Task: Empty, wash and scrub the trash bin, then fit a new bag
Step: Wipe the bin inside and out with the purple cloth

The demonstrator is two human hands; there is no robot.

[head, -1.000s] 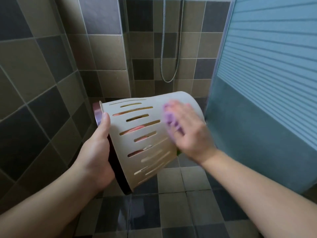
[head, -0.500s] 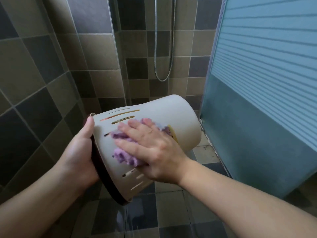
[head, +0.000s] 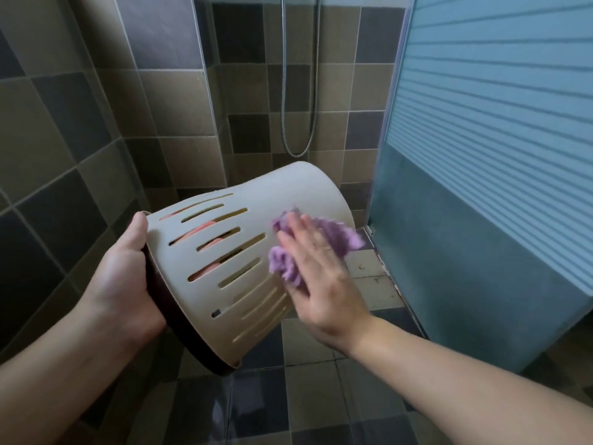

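Against matte tiles, right hand presses fuzzy cloth on slotted bin.

Left hand gripping tilted beige slotted bin by its rim, right hand pressing purple cloth against its side

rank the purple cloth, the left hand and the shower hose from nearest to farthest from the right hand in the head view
1. purple cloth, pressed under the right hand against the bin.
2. left hand, across the bin at its rim.
3. shower hose, hanging on the back wall.
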